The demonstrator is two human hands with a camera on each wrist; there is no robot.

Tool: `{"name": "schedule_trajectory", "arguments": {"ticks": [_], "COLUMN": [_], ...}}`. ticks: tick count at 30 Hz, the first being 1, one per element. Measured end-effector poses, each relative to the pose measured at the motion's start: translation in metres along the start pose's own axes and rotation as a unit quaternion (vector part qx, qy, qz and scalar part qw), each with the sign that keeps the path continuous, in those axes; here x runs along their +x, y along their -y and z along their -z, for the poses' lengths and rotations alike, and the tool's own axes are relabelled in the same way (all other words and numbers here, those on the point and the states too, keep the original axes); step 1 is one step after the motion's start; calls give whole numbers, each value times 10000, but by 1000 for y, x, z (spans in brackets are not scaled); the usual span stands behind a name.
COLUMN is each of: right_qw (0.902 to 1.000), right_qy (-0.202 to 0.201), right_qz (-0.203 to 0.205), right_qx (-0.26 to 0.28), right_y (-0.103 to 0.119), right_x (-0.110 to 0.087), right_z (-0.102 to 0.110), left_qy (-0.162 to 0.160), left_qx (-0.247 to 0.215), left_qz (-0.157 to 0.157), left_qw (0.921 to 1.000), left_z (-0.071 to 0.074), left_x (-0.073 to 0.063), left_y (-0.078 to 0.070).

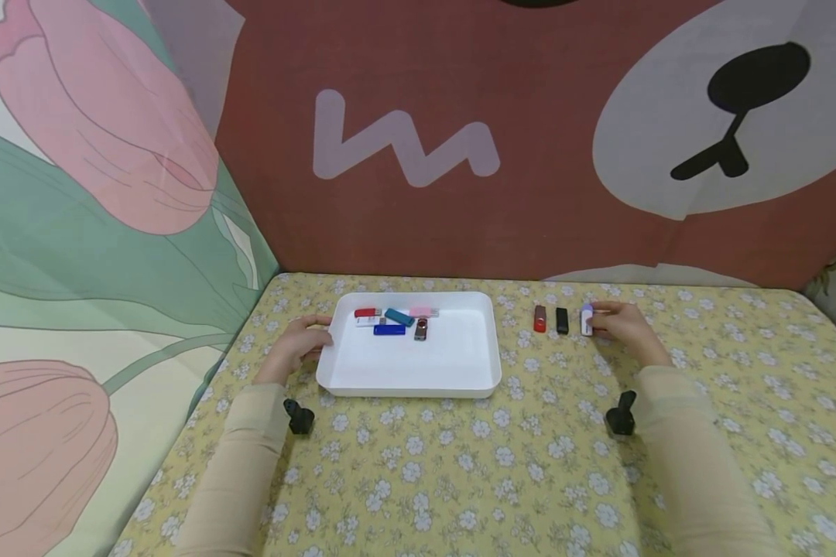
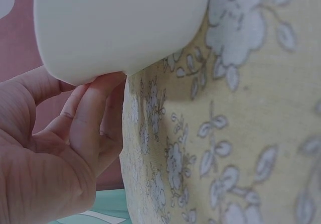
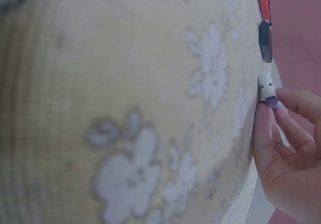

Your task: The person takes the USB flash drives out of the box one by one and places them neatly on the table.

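Observation:
My left hand (image 1: 296,346) grips the left side of a white tray (image 1: 411,379), and its fingertips meet the tray's wall (image 2: 120,28) in the left wrist view. Inside the tray, toward the back, lie several USB flash drives: red, white, teal, pink, a blue one (image 1: 389,329) and a brown one (image 1: 421,329). To the right of the tray my right hand (image 1: 623,326) pinches a white USB flash drive with a purple end (image 1: 586,319) at the table surface. The right wrist view shows this white drive (image 3: 267,87) at my fingertips.
Between tray and right hand, a red flash drive (image 1: 539,319) and a black one (image 1: 562,320) lie in a row. A yellow flowered cloth (image 1: 446,472) covers the table. Printed hangings (image 1: 418,224) stand along its back and left.

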State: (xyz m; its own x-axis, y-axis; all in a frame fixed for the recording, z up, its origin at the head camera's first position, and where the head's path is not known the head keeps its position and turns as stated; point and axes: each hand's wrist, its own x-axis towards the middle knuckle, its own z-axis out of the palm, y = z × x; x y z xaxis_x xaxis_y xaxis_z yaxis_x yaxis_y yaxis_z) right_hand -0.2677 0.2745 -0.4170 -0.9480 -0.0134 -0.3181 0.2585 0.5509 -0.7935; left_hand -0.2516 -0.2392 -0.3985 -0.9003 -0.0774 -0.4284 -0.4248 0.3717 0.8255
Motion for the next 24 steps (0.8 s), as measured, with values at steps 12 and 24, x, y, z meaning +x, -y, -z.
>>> {"name": "schedule_trajectory", "arguments": {"ticks": [12,24], "right_qw": [9999,9999], "right_qy": [-68,-132], "right_qz": [-100,-105], "right_qx": [-3,-21], "right_y": [2,4], "right_x": [-1,0], "right_z": [-2,-3], "left_qy": [-1,10], "left_qx": [3,15], "left_qz": [34,18], "left_qw": [10000,10000], "left_z": [0,0], "left_x": [0,-1], "left_y": [0,-1]}}
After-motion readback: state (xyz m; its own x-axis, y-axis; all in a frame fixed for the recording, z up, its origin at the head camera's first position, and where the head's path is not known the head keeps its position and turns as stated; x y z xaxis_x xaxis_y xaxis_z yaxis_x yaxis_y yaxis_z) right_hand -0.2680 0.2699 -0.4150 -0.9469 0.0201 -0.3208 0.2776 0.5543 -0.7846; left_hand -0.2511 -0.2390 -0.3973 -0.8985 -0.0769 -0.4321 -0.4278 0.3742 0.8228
